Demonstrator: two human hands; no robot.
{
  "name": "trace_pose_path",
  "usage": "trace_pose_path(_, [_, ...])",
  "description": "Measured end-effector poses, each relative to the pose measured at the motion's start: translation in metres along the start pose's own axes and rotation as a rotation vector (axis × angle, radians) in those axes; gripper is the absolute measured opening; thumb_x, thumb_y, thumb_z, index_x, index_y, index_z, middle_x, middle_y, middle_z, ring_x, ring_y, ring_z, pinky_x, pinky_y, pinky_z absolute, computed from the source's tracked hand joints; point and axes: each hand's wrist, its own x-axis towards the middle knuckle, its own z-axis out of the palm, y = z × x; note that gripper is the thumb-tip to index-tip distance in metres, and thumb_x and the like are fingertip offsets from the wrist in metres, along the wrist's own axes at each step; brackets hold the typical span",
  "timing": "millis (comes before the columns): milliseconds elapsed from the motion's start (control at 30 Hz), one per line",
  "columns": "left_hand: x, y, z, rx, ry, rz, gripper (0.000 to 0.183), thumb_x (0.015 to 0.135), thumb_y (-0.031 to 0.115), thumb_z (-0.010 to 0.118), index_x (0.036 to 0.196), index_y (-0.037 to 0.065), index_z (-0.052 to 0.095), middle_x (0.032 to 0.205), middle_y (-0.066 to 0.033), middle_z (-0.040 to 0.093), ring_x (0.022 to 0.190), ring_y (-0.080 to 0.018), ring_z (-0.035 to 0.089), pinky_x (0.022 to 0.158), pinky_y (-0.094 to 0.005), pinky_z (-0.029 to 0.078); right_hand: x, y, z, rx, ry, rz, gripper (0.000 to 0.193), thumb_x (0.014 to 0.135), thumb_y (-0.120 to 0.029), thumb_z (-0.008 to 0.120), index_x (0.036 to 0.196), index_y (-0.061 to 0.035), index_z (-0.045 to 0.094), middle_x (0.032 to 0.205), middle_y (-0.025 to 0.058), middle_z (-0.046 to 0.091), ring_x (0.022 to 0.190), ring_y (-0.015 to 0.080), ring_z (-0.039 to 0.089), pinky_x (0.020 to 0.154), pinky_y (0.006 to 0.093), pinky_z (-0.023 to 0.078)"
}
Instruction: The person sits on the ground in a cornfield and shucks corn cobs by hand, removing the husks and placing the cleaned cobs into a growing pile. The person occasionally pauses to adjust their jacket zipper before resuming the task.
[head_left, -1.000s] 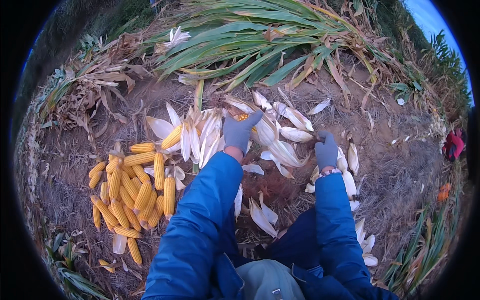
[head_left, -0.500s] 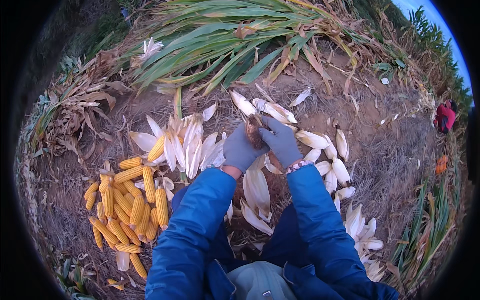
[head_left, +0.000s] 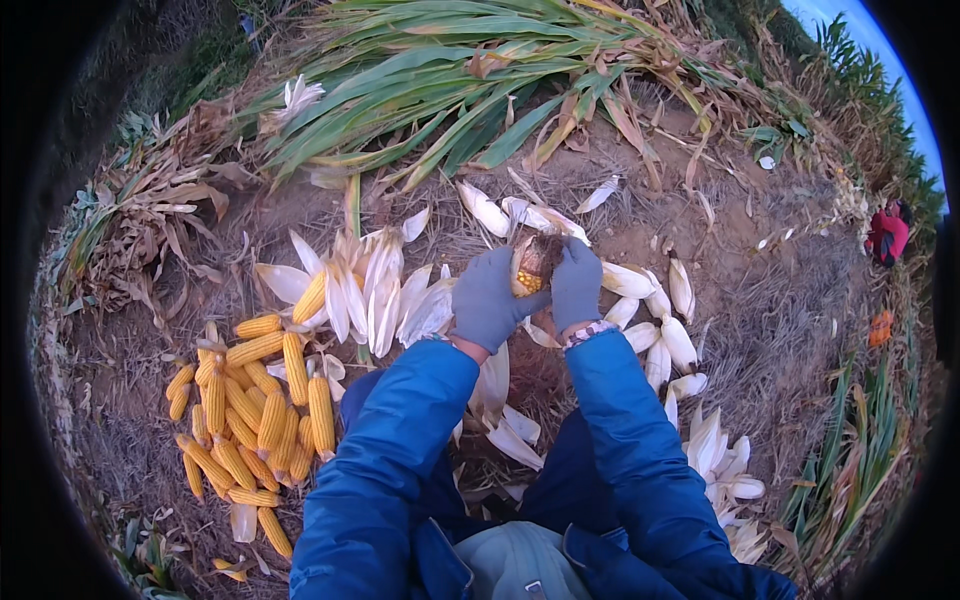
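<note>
In the middle, between my two grey-gloved hands, is an ear of corn [head_left: 527, 272] with a patch of yellow kernels bared and brown dried silk at its tip. My left hand [head_left: 484, 300] is closed around the ear from the left. On its other side my right hand [head_left: 577, 285] is closed on the husk and silk by the tip; its fingertips are partly hidden. Beneath the hands, pale loose husks [head_left: 495, 385] lie between my knees. Several unpeeled ears [head_left: 678, 345] lie on the ground just right of my right hand.
A heap of bare yellow cobs [head_left: 245, 405] lies to the left, with peeled-back husks [head_left: 375, 290] beside it. Cut green stalks [head_left: 450, 90] stretch across the far side. More husks [head_left: 715, 460] lie at right. A person in red [head_left: 887, 235] is at the far right edge.
My right hand has moved slightly down and right along the ear's tip. The husk has parted, and yellow kernels now show where brown silk and husk covered them.
</note>
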Motion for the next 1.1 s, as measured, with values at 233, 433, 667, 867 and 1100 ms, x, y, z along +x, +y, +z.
trace_pose_path(233, [-0.005,-0.007,0.014,-0.063,0.140,0.187,0.075,0.068,0.045,0.076,0.122,0.002,0.047,0.112,-0.0163,0.054,0.108,-0.0340,0.050,0.089,-0.0429,0.044,0.013,0.030,-0.005,0.582,-0.048,0.235,0.029,0.093,-0.016,0.046,0.115,0.0011,0.057,0.106,0.0121,0.062,0.091,0.0216,0.062,0.079,0.0329,0.052])
trace_pose_path(433, [-0.010,-0.001,0.019,-0.390,0.064,-0.092,0.067,0.076,0.034,0.074,0.126,0.000,0.046,0.116,-0.0163,0.055,0.107,-0.0277,0.055,0.092,-0.0367,0.044,0.018,0.037,-0.017,0.620,-0.051,0.201,0.025,0.093,-0.014,0.048,0.109,0.0020,0.058,0.101,0.0105,0.062,0.093,0.0251,0.061,0.080,0.0354,0.050])
trace_pose_path(667, [0.000,-0.004,0.008,-1.128,-0.043,-0.308,0.067,0.078,0.027,0.074,0.129,-0.003,0.043,0.115,-0.0120,0.057,0.102,-0.0177,0.056,0.087,-0.0304,0.047,-0.004,-0.026,-0.025,0.305,-0.227,0.041,0.036,0.093,-0.032,0.050,0.111,-0.0009,0.057,0.108,0.0136,0.060,0.096,0.0237,0.059,0.082,0.0342,0.048])
trace_pose_path(867, [0.002,-0.010,0.013,-1.206,0.047,-0.367,0.051,0.075,0.026,0.077,0.111,0.000,0.052,0.101,-0.0081,0.060,0.092,-0.0127,0.059,0.077,-0.0298,0.051,-0.006,-0.034,-0.003,1.050,-0.210,0.488,0.040,0.097,-0.038,0.047,0.107,-0.0009,0.057,0.105,0.0107,0.061,0.091,0.0195,0.061,0.078,0.0333,0.051])
trace_pose_path(1100, [0.011,-0.010,0.020,-1.430,0.284,-0.685,0.045,0.073,0.019,0.078,0.108,0.001,0.056,0.099,-0.0063,0.059,0.088,-0.0150,0.059,0.074,-0.0304,0.049,-0.001,-0.010,0.010,1.381,-0.314,0.573,0.045,0.095,-0.037,0.050,0.123,-0.0024,0.050,0.115,0.0128,0.058,0.102,0.0286,0.059,0.089,0.0428,0.050])
